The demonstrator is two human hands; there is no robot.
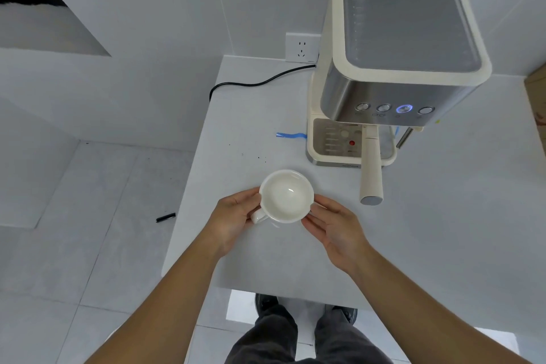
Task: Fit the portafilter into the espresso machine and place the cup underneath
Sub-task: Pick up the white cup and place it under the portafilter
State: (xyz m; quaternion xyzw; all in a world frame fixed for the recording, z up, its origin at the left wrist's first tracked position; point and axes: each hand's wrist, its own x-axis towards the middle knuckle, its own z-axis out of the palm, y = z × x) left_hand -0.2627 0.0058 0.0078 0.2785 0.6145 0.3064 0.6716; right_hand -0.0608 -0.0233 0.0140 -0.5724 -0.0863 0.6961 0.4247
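A cream and steel espresso machine (393,74) stands at the back of the white counter, one of its front buttons lit blue. The portafilter (371,174) sits in the machine, its cream handle sticking out toward me; its head is hidden under the machine's front. An empty white cup (286,195) is in front of the machine and to the left of the handle. My left hand (233,217) grips the cup's left side at its handle. My right hand (332,223) holds the cup's right rim with its fingertips.
The drip tray (335,142) lies under the machine's front, with a steam wand (404,136) at its right. A black power cord (251,83) runs to a wall socket (302,49). Blue tape (291,135) marks the counter. A black pen (165,217) lies on the floor.
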